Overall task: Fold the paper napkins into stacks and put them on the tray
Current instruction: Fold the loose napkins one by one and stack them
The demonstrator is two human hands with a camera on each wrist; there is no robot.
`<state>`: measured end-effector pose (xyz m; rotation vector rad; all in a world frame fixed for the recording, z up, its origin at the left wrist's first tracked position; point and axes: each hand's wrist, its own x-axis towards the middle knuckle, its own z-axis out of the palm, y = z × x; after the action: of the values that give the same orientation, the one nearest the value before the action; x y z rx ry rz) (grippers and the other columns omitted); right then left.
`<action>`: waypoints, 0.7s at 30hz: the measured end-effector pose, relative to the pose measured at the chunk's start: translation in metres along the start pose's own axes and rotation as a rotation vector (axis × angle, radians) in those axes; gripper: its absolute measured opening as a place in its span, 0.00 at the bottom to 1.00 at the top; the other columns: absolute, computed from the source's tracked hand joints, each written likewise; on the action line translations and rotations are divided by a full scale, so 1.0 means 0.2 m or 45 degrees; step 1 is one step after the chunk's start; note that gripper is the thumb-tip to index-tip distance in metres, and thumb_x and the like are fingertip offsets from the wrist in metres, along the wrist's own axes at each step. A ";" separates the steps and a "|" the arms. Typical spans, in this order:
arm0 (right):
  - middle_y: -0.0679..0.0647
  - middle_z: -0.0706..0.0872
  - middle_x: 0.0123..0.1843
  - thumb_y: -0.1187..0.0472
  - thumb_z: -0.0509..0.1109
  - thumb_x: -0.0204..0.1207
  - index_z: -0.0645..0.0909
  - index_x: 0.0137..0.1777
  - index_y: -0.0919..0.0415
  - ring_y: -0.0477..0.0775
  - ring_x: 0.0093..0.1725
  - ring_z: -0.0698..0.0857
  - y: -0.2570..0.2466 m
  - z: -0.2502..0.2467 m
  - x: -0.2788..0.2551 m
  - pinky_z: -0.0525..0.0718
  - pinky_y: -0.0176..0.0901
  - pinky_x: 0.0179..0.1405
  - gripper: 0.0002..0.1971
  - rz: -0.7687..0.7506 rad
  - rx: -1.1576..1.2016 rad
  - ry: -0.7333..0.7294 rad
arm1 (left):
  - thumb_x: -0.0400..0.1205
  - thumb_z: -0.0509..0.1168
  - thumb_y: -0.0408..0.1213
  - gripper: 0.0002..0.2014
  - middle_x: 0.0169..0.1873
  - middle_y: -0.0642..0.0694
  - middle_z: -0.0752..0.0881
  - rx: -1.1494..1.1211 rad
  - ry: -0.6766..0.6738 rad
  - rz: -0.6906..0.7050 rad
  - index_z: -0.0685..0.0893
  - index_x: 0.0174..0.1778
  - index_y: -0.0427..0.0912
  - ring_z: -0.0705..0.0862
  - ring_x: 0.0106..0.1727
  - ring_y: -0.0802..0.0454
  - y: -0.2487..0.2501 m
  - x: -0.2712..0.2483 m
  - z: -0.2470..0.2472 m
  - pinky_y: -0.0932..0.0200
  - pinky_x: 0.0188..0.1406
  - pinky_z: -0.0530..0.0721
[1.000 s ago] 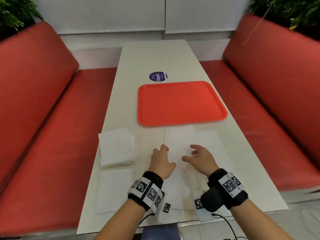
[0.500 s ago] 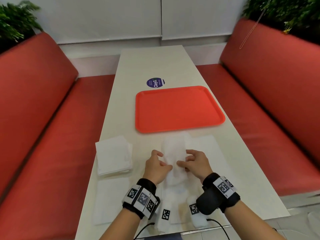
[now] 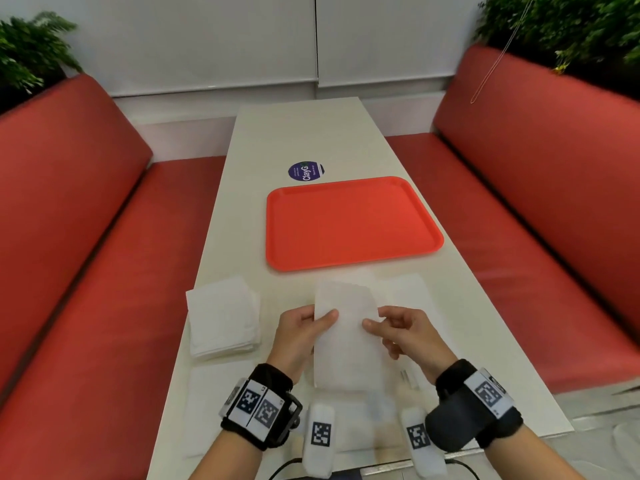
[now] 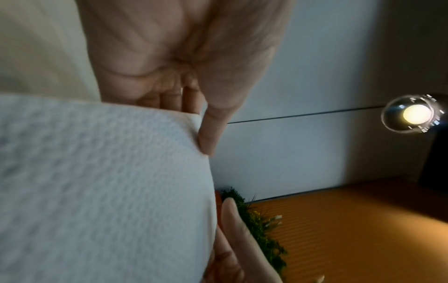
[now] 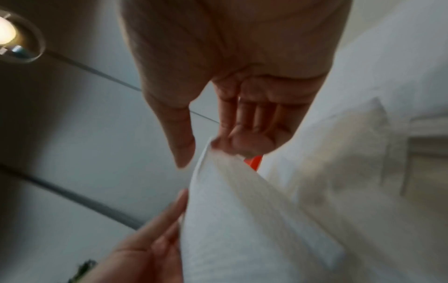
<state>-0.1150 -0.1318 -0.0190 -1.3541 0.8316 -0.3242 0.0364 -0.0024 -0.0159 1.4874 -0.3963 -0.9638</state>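
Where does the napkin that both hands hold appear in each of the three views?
Head: napkin low in the centre, between left hand and right hand.
Left wrist: fills the lower left.
Right wrist: lower middle.
Shared landmark: the orange tray, a sliver in the right wrist view.

Legible text. One word can be read: "ClayG", in white letters on a round dark-blue sticker stuck flat on the table, just beyond the far rim of the red tray. Smaller lines of print on the same sticker are too fine to read. Relative to the tray, the near-side wrist bands carry square black-and-white coded markers, without letters.
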 end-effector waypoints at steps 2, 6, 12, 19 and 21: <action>0.56 0.79 0.33 0.55 0.79 0.72 0.88 0.47 0.65 0.48 0.32 0.76 0.00 0.00 0.01 0.76 0.38 0.31 0.13 -0.087 -0.104 0.020 | 0.79 0.72 0.33 0.08 0.48 0.39 0.93 0.039 -0.004 0.077 0.90 0.53 0.35 0.91 0.53 0.38 0.01 -0.03 -0.01 0.43 0.55 0.88; 0.63 0.86 0.37 0.59 0.78 0.74 0.88 0.44 0.72 0.49 0.34 0.81 -0.06 0.04 0.00 0.80 0.37 0.36 0.13 -0.265 -0.138 -0.071 | 0.78 0.74 0.34 0.08 0.44 0.38 0.93 0.110 0.034 0.204 0.91 0.50 0.34 0.91 0.49 0.37 0.05 -0.11 -0.05 0.37 0.55 0.87; 0.69 0.86 0.36 0.68 0.77 0.73 0.88 0.48 0.75 0.51 0.26 0.78 -0.19 0.18 -0.02 0.79 0.38 0.29 0.08 -0.419 0.075 -0.182 | 0.78 0.72 0.29 0.10 0.46 0.37 0.93 -0.006 0.080 0.307 0.90 0.54 0.35 0.92 0.49 0.41 0.18 -0.24 -0.21 0.50 0.48 0.91; 0.42 0.84 0.27 0.83 0.57 0.78 0.83 0.41 0.69 0.39 0.24 0.77 -0.26 0.40 -0.04 0.75 0.24 0.28 0.16 -0.482 0.133 -0.402 | 0.77 0.61 0.30 0.06 0.38 0.37 0.76 -0.099 0.165 0.368 0.84 0.38 0.39 0.68 0.37 0.40 0.25 -0.34 -0.46 0.49 0.35 0.60; 0.46 0.85 0.33 0.83 0.55 0.78 0.82 0.37 0.69 0.43 0.29 0.81 -0.25 0.47 -0.04 0.78 0.29 0.33 0.17 -0.463 0.157 -0.462 | 0.78 0.56 0.27 0.08 0.36 0.39 0.74 -0.137 0.174 0.382 0.79 0.35 0.37 0.68 0.36 0.43 0.26 -0.39 -0.50 0.53 0.31 0.60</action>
<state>-0.0435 -0.0709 0.0296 -1.3917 0.2584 -0.3896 0.0804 0.1096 0.0473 1.3414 -0.4463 -0.6327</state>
